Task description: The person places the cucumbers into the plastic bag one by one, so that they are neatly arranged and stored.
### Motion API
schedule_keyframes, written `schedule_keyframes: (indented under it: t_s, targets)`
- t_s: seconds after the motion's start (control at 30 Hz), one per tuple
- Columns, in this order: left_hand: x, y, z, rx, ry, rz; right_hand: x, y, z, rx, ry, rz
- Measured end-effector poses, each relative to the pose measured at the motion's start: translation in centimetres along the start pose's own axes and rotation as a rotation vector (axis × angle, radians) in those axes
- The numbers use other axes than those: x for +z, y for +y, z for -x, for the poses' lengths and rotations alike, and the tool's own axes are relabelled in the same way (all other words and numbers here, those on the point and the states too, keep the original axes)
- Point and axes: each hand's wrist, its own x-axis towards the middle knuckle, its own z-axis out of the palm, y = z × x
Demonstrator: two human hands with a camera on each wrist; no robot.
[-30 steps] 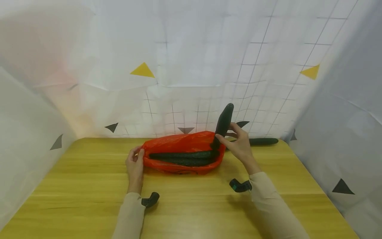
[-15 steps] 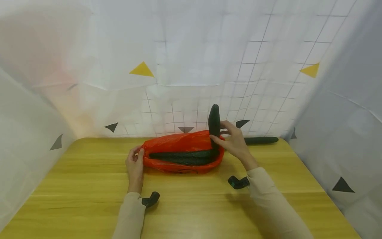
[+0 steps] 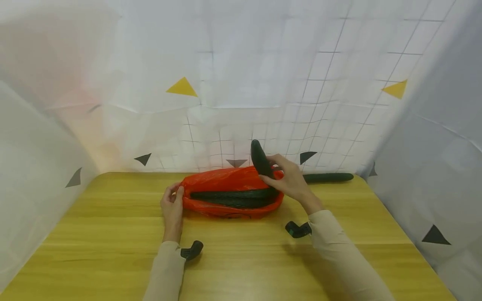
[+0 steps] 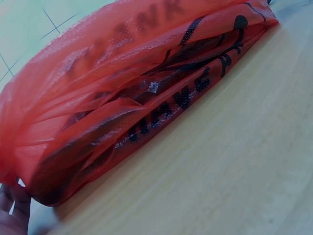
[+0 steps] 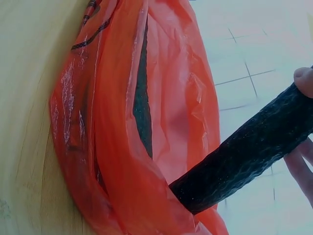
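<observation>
A red plastic bag (image 3: pixel 222 177) lies lengthwise at the back of the table, its mouth gaping upward. Inside rest dark green cucumbers (image 3: pixel 235 195), side by side. My left hand (image 3: pixel 172 211) pinches the bag's left end between thumb and fingers. With thumb and fingertips, my right hand (image 3: pixel 293 182) grips another cucumber (image 3: pixel 260 158), which leans to the left over the bag's right end. In the right wrist view the lower end of this cucumber (image 5: pixel 244 147) dips behind the bag's red edge. Black lettering shows on the bag (image 4: pixel 98 63) in the left wrist view.
One more cucumber (image 3: pixel 333 177) lies at the back right of the wooden table (image 3: pixel 241 259), partly behind my right hand. White sheets (image 3: pixel 241 62) with grid lines hang close behind the table and at both sides. Black wrist devices (image 3: pixel 192 251) sit at both cuffs.
My right hand has moved left with the cucumber. The cucumber's upper end has swung from leaning right to leaning left, and it sits lower. My left hand keeps its hold on the bag.
</observation>
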Motion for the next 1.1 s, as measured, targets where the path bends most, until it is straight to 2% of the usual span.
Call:
schedule_keyframes:
  t_s: [0.27, 0.63, 0.97, 1.1]
  targets:
    - [-0.1, 0.0, 0.0, -0.005, 0.003, -0.017, 0.8, -0.1, -0.3, -0.049, -0.056, 0.063]
    - [0.1, -0.1, 0.0, 0.018, 0.029, 0.007, 1.8, 0.0, -0.3, -0.013, -0.149, 0.068]
    - [-0.1, -0.2, -0.1, 0.018, 0.014, -0.008, 2.9, -0.2, -0.7, -0.047, -0.204, 0.093]
    - [0.0, -0.2, -0.1, 0.014, 0.020, -0.009, 3.2, -0.4, -0.8, -0.067, -0.230, 0.144]
